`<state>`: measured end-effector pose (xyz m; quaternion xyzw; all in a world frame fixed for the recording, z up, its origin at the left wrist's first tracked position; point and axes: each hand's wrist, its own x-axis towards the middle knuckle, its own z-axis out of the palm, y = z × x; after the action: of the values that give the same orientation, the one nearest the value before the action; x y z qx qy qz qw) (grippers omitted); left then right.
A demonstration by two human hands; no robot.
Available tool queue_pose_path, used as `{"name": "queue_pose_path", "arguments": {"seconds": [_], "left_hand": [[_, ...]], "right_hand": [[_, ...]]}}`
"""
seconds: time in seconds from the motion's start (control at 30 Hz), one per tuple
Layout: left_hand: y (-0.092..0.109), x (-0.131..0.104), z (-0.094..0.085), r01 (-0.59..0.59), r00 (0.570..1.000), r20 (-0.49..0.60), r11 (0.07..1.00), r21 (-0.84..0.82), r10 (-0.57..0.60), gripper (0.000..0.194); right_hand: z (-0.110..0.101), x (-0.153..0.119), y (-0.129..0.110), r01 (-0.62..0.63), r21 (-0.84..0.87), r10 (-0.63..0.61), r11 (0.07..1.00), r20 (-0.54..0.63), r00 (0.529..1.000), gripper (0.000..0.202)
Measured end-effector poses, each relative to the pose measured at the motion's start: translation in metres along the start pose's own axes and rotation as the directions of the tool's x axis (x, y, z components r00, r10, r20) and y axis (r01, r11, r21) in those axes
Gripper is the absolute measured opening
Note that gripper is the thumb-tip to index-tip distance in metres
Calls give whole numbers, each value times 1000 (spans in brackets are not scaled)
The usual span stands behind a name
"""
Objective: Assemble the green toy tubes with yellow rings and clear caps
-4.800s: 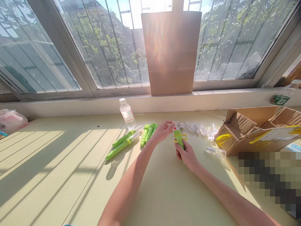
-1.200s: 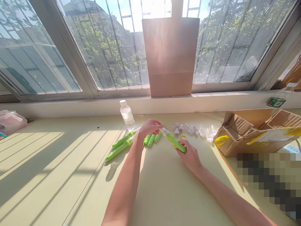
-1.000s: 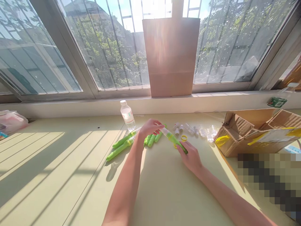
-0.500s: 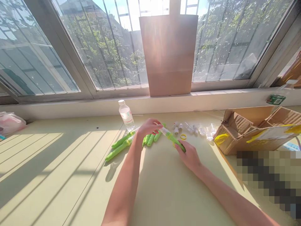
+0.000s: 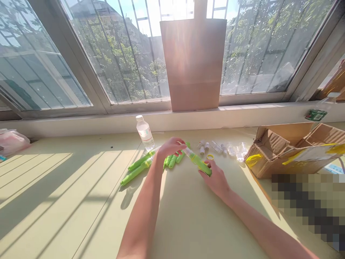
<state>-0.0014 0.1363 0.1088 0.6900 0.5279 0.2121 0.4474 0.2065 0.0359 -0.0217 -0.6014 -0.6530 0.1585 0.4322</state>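
Note:
A green tube with a clear end [image 5: 198,162] slants between my two hands above the table. My right hand [image 5: 215,178] is closed round its lower green end. At the upper clear end, the fingers of my left hand [image 5: 174,146] are pinched on the tube. Left of my left wrist lie two longer green tubes with clear ends [image 5: 135,173], partly covered by my arm. Several short green pieces [image 5: 172,161] lie side by side behind my left hand. A yellow ring [image 5: 210,157] rests just beyond my right hand, near small clear and white parts [image 5: 216,146].
An upright water bottle [image 5: 145,132] stands behind the long tubes. On the right is an open cardboard box [image 5: 296,156] with yellow tape. A cardboard sheet [image 5: 194,64] leans on the window, and a plastic bag [image 5: 12,141] lies at the far left.
The green tube has turned slightly in my right hand, and its lower end has shifted a little left. My left hand stays at the clear end.

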Motion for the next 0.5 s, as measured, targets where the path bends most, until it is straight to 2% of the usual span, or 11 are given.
{"name": "queue_pose_path", "arguments": {"seconds": [0.07,0.2,0.5], "left_hand": [[0,-1,0,3,1000,-6,1000,-1,-3,39],[2,-1,0,4,1000,-13,1000,8,-4,38],[1,-2,1,-4,999,33,1000,17,3,38]], "right_hand": [[1,0,2,19,-15,-19,1000,-5,1000,24],[1,1,2,32,-31,-31,999,36,999,33],[-1,1,0,29,-43,-25,999,106,994,37]]}}
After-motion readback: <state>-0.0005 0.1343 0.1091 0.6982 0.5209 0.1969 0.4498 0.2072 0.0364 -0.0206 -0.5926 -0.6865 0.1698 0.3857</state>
